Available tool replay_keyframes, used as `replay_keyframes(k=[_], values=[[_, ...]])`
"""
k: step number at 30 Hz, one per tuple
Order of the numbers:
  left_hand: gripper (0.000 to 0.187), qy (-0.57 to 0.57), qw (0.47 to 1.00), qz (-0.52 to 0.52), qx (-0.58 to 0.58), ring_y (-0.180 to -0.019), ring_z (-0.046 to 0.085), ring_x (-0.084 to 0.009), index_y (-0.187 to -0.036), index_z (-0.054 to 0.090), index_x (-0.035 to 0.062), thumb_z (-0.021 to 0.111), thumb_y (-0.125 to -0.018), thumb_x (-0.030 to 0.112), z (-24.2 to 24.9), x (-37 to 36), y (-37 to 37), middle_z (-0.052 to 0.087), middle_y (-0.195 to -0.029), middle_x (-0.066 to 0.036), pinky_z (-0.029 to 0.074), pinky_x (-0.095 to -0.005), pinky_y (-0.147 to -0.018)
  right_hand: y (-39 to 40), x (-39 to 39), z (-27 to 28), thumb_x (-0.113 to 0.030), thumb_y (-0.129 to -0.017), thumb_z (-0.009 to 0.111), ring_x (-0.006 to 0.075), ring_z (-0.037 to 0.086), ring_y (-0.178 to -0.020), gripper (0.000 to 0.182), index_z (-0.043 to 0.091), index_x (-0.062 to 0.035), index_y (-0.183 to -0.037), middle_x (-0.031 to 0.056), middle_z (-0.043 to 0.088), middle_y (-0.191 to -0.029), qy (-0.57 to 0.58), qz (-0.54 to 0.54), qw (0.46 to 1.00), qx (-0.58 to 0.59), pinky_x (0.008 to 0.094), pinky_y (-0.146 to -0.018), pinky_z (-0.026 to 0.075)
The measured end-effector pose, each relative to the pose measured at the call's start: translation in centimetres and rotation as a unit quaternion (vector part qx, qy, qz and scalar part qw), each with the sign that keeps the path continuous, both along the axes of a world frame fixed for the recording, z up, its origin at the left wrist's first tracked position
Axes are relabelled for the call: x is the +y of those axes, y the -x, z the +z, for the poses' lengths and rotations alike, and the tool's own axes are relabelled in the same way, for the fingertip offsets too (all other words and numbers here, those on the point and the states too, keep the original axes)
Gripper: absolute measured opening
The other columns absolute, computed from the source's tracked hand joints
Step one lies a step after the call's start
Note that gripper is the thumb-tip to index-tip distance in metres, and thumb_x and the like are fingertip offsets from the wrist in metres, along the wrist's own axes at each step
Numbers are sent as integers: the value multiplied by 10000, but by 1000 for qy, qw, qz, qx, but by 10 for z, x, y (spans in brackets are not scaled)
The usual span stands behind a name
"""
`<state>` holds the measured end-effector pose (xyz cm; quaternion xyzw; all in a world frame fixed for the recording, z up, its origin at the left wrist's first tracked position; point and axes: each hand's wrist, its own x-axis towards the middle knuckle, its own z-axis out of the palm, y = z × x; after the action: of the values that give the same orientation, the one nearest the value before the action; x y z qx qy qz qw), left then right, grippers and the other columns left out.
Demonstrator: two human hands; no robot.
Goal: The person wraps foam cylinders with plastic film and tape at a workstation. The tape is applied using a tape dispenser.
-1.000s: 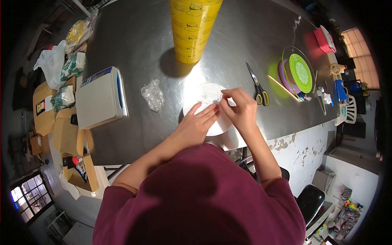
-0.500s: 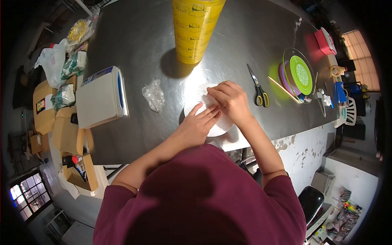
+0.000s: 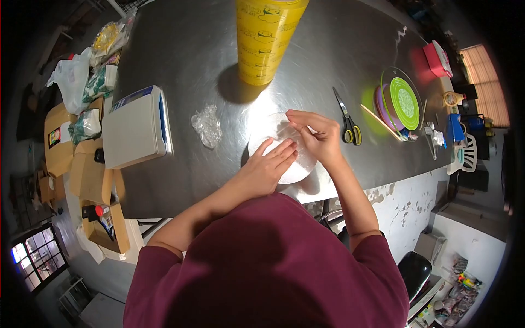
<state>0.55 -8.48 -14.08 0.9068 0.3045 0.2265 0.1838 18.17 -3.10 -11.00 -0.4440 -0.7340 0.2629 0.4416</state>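
A whitish round disc (image 3: 298,169) lies on the metal table near its front edge. My left hand (image 3: 270,165) rests on the disc with its fingers spread. Over the disc's upper right part is my right hand (image 3: 318,134), its fingertips pinched together; whatever they hold, if anything, is too small to make out. Crumpled clear plastic (image 3: 207,127) sits left of the disc. Behind it stands a tall yellow printed roll (image 3: 263,46).
Black and yellow scissors (image 3: 350,127) lie to the right, near a green disc (image 3: 404,103) and wooden sticks (image 3: 381,122). A white box-like device (image 3: 135,131) is on the left, beside cardboard boxes (image 3: 94,176). A pink container (image 3: 437,59) stands at the far right.
My right hand has shifted slightly right, and its fingers have turned and lifted a little off the disc. My left hand stays nearly in place on the disc.
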Motion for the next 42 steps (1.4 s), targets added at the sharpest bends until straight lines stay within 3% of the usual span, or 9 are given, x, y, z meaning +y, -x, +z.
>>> replay_keyframes(k=[9,13,19,21,28,31,34,37,42], values=[[462,21,999,-16,-22,-1295,387,-353,-1244,506,-42,510,-786,17,-3,0,3,478,-1342,-174,284,-517,-1055,-11,-7,-23,-16,-885,588,230,621,-1047,67,620,39,-905,166,663,-1058,160,23,969,187,315,-874,515],[466,16,1000,-10,-14,-1283,339,-472,-1255,506,-16,526,-791,27,1,0,3,403,-1397,-193,279,-574,-1037,-13,-5,-32,-35,-905,566,248,590,-1104,80,600,37,-904,164,661,-1059,163,64,948,266,350,-944,475],[445,13,999,33,2,-1265,215,-621,-1257,523,43,534,-813,72,1,-2,1,195,-1427,-364,228,-649,-1019,-43,4,-37,-32,-905,563,256,589,-1107,91,622,33,-882,162,667,-1035,107,102,985,86,352,-930,483],[443,8,999,45,-15,-1262,190,-637,-1248,528,23,519,-812,98,0,-1,-1,172,-1404,-411,200,-645,-1032,-44,3,-40,-36,-899,574,253,593,-1099,91,627,35,-877,154,669,-1034,159,86,974,136,346,-915,491],[428,49,998,24,20,-1325,237,-507,-1240,532,18,516,-819,97,7,2,1,261,-1382,-387,213,-596,-1052,-47,8,-52,-45,-882,603,215,627,-1020,90,637,37,-890,131,675,-1023,176,72,965,181,301,-846,512],[453,66,997,23,34,-1343,257,-443,-1269,490,-11,513,-833,110,10,3,2,302,-1392,-339,220,-557,-1067,-45,9,-47,10,-845,613,161,659,-867,74,654,10,-907,114,686,-992,121,52,984,119,262,-740,523],[499,92,994,41,34,-1349,269,-403,-1312,423,-47,505,-852,129,12,4,2,317,-1409,-295,219,-520,-1082,-43,5,-21,74,-764,628,151,649,-696,195,670,-24,-927,95,687,-917,42,17,995,-93,258,-622,513],[544,100,993,55,32,-1349,283,-374,-1341,375,-63,507,-858,151,11,3,-1,323,-1420,-266,222,-499,-1088,-37,-2,1,113,-733,621,165,656,-698,258,678,-24,-944,93,678,-837,61,-8,984,-168,261,-566,499],[573,59,995,52,56,-1345,304,-344,-1350,374,-47,524,-843,176,11,4,1,330,-1436,-221,235,-486,-1086,-22,-7,14,136,-648,604,212,636,-653,382,664,-25,-988,109,659,-844,4,-40,989,-144,295,-568,505]])
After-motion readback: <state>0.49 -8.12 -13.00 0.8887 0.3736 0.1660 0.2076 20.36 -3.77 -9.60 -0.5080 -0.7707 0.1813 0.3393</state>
